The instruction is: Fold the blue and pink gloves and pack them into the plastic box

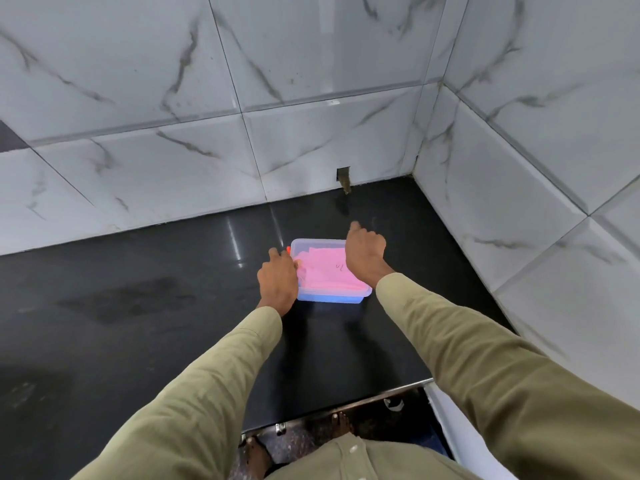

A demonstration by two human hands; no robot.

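Both hands [278, 284] [363, 252] flank pink-filled box [332, 297].

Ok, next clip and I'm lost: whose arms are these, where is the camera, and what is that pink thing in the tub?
There is no machine here. A person wears one wide-angle camera on the head, looking forward and down, so the two arms in olive sleeves are that person's own.

They stand at a glossy black counter set in a corner of white marbled wall tiles. On it sits a clear plastic box. The pink layer on top inside is a folded pink glove; a blue layer shows through the box wall under it, probably the blue glove.

The left hand rests at the box's left edge, fingers on the pink material. The right hand is over the far right corner, fingers curled; whether it grips anything is hidden. Something small and orange peeks out by the left hand.
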